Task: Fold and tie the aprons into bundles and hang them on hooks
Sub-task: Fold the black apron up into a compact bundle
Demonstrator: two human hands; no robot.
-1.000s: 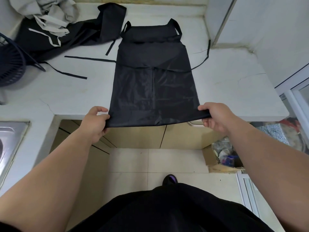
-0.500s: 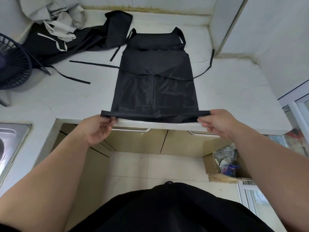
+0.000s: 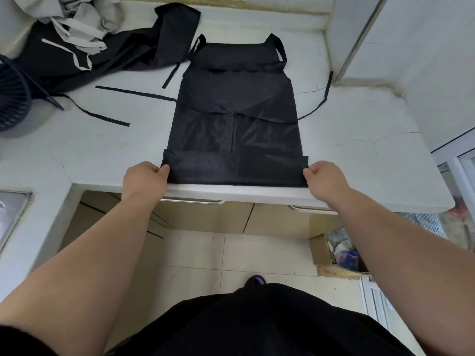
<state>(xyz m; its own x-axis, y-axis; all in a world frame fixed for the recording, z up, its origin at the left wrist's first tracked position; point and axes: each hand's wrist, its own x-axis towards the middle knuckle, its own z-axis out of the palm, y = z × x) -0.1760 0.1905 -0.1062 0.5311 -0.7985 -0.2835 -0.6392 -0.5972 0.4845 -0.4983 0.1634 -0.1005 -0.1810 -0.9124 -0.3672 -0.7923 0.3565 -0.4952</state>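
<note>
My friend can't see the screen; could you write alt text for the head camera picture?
The left hand and right hand pinch the near corners of a black apron lying flat on a white counter, its bottom edge folded up into a band. A heap of black and grey cloth lies at the far left, beside a fan.

Black aprons: two. One flat apron (image 3: 236,104), one crumpled apron (image 3: 144,50) at far left.
Grey cloth heap (image 3: 84,14): one, possibly a third apron; the folds hide its shape.
Hands: two, left hand (image 3: 144,179) and right hand (image 3: 326,179).
Fan (image 3: 12,98): one.
Sink (image 3: 10,211): one.
Drawer handles: two, near handle (image 3: 192,201) and far handle (image 3: 311,208).
Cardboard box (image 3: 320,253): one.
Shoe (image 3: 255,280): one in view.
</note>
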